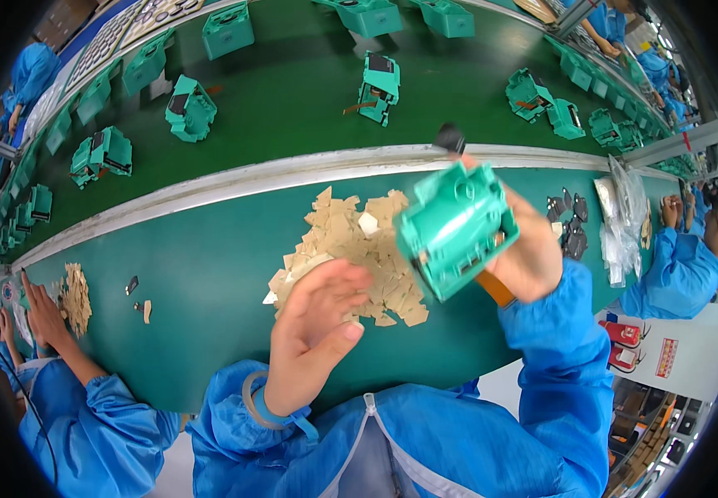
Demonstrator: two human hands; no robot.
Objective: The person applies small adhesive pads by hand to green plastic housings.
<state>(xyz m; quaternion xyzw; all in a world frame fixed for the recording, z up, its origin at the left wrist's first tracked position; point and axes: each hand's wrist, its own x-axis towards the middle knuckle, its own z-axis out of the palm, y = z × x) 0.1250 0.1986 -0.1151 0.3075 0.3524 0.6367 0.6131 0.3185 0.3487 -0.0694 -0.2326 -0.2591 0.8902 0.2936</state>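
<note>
My right hand [533, 253] grips a green plastic housing [458, 224] from its right side, lifted over the bench and tilted. An orange-brown ribbon strip [494, 288] hangs below it by my wrist. A small black piece [450, 137] shows blurred at the far end, by my fingertips; whether it is held or attached I cannot tell. My left hand [317, 319] is open, palm turned right and fingers slightly bent, at the near left edge of a pile of flat beige pieces [346, 228]. Nothing shows in it.
Beyond a metal rail [292, 175], more green housings [190, 108] rest on a dark green belt [284, 91]. Black pieces [575, 224] and clear plastic bags [620, 216] lie to the right. A co-worker's hand [47, 319] is at the left, near another beige pile [76, 299].
</note>
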